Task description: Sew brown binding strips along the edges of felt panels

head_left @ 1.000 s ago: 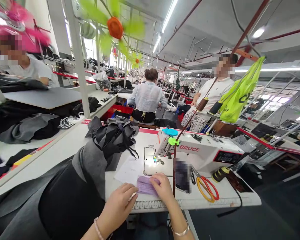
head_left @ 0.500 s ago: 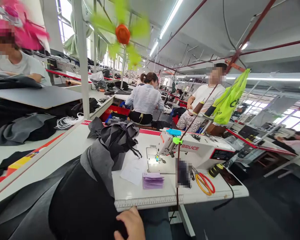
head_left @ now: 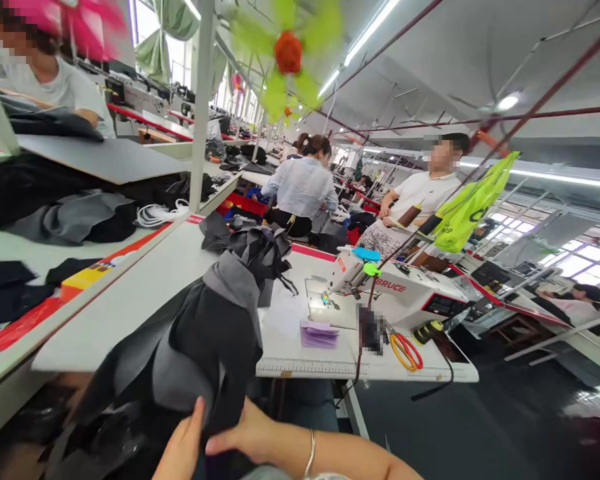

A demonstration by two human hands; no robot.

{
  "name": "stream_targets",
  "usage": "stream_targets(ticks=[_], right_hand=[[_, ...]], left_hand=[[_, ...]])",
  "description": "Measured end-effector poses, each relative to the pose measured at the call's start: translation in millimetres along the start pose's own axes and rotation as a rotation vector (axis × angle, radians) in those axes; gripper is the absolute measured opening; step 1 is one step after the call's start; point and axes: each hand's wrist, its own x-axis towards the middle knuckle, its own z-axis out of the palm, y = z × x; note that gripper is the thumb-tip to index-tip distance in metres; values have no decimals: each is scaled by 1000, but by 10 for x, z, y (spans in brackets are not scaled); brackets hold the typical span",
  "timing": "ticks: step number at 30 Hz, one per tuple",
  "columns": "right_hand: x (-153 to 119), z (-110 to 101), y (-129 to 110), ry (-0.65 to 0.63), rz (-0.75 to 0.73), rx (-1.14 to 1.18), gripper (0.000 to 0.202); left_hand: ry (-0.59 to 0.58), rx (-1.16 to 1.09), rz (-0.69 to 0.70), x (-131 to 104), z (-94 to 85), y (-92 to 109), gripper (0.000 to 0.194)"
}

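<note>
1. Your left hand [head_left: 180, 440] is below the table [head_left: 130, 293], fingers pointing up.
2. Your right hand [head_left: 247, 433], also below the table, has its thumb toward the left hand, fingers partly hidden.

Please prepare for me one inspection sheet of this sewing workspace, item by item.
Surface: white table, partly covered; ruler strip along its front edge.
Job's things: dark fabric on the table and over its edge; sewing machine behind.
Clutter: purple slips, scissors, thread cone.
Grip: right hand holds the dark fabric; left hand at it, closure unclear.
Cables: coiled white cord, left; black strip hanging over the front edge.
Surroundings: seated person ahead, another person further right.
</note>
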Motion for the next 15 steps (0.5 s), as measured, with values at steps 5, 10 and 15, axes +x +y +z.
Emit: stream_targets(ticks=[5, 10, 15], right_hand=[[-10, 122, -175, 22, 340, 317, 33], [50, -56, -445, -17, 507, 500, 35], [156, -126, -765, -50, 515, 684, 34]], left_hand=[[-68, 342, -40, 28, -215, 588, 60], [-82, -38, -143, 119, -475, 438, 44], [23, -465, -455, 239, -527, -459, 43]])
